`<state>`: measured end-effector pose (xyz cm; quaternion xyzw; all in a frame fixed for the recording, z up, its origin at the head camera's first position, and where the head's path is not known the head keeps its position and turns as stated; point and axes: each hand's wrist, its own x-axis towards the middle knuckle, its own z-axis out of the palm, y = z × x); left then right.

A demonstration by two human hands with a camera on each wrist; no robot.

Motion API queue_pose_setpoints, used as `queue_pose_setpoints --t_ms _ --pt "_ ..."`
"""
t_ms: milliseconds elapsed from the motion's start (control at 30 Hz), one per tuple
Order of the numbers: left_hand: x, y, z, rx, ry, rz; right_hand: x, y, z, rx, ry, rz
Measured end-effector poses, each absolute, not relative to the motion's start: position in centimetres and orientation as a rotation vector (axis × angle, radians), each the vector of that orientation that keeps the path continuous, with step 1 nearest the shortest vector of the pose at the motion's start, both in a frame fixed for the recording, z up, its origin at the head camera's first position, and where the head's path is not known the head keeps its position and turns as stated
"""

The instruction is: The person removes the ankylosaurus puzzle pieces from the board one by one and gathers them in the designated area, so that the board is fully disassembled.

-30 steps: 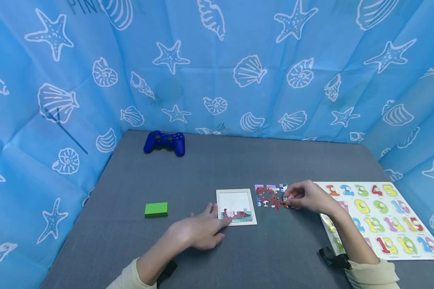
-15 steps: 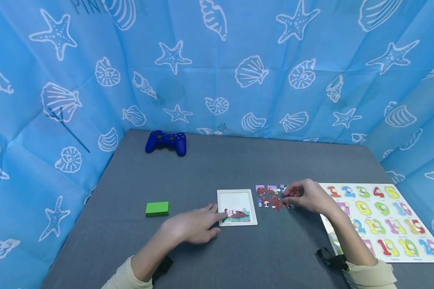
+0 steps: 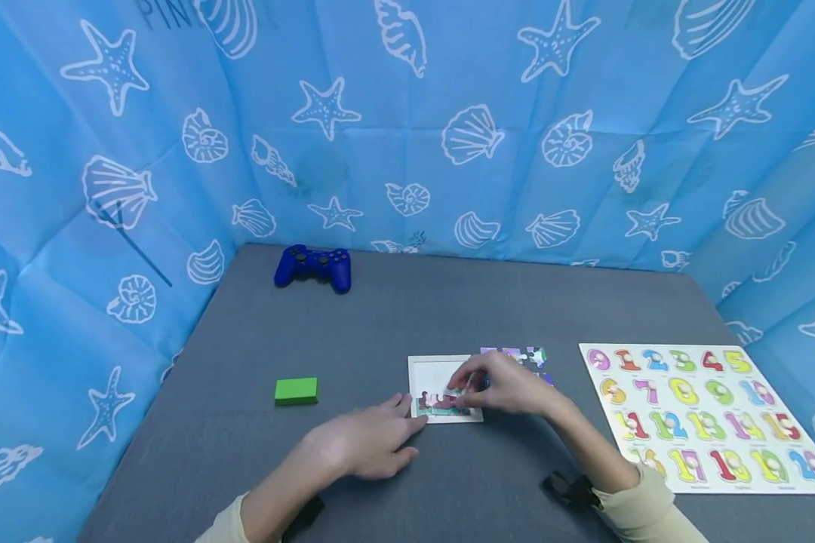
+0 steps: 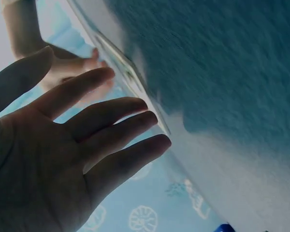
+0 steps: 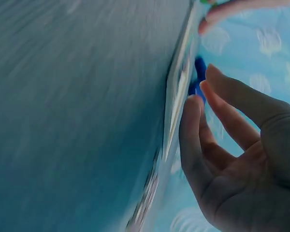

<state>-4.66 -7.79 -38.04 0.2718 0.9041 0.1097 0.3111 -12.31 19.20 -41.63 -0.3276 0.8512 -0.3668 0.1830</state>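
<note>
A small white square puzzle tray lies on the grey table, its lower part filled with joined brown, pink and green jigsaw pieces. My left hand is stretched flat, fingertips touching the tray's lower left edge; the left wrist view shows those fingers straight and spread. Over the tray's right side, my right hand pinches a small pale puzzle piece between thumb and index finger. The fingers mostly hide that piece. Behind the right hand lie loose puzzle pieces, partly covered by it.
A white number board with colourful numerals lies at the right. To the left is a green block, and a blue game controller sits near the back. A blue seashell-patterned curtain hangs behind the table.
My right hand has moved left from the loose pieces to the tray, carrying a piece. The left hand has drawn slightly back towards the tray's lower left edge.
</note>
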Motion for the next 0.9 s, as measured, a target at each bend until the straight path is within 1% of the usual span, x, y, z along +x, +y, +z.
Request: queue_pose_setpoints --t_ms 167,433,700,900 --pt "-3.6 -7.1 -38.1 0.760 2.388 0.218 -12.1 17.1 -41.5 -1.003 2.448 -0.863" --pt "-3.0 -6.7 -38.3 0.745 2.397 0.180 -12.1 17.0 -41.0 -1.051 2.479 -0.753" --pt "-2.3 -5.4 -38.1 0.942 2.453 0.132 -12.6 17.0 -40.9 -0.985 2.428 -0.843" --pt "-2.5 -3.7 -38.7 0.937 2.473 0.066 -13.4 16.0 -41.2 -0.936 2.326 -0.958"
